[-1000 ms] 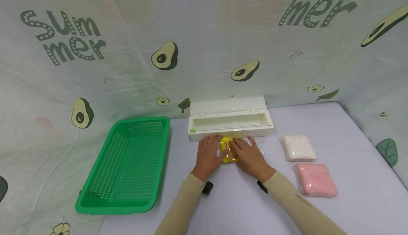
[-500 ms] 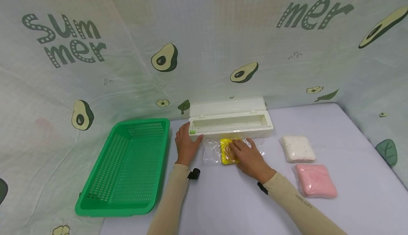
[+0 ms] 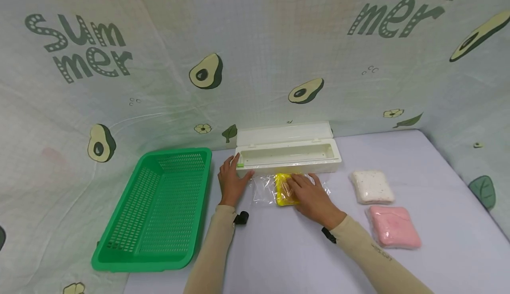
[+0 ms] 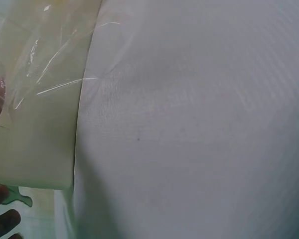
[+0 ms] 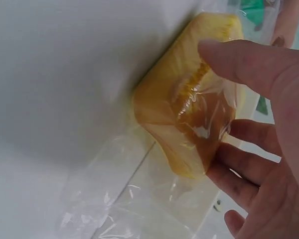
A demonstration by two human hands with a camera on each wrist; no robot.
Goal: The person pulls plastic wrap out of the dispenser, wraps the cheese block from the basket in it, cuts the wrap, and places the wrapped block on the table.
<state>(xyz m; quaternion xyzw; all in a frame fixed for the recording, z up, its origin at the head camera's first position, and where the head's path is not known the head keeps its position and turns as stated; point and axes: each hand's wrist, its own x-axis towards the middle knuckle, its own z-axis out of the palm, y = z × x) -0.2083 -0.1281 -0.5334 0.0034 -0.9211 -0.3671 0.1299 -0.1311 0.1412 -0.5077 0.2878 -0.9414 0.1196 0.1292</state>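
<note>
A yellow, soft-looking block (image 3: 282,192) in clear plastic film lies just in front of a long white cling film box (image 3: 295,168), whose lid stands up at the back. My right hand (image 3: 314,199) grips the block; in the right wrist view its thumb lies on top and the fingers are at the far side. Clear film (image 3: 264,190) spreads out on both sides of the block, up to the box's front. At the box's left end my left hand (image 3: 232,183) holds the corner, thumb at the front, fingers round the end by a green tab (image 3: 240,165).
To the left stands a green slotted basket (image 3: 167,214). On the right lie a white speckled wrapped block (image 3: 372,187) and a pink wrapped block (image 3: 394,226). A printed avocado cloth (image 3: 255,63) hangs behind the table (image 3: 287,258).
My left hand has gone from the yellow block leftward to the box's left end, uncovering the film. My right hand stays on the block. Over the last half second hardly anything moves.
</note>
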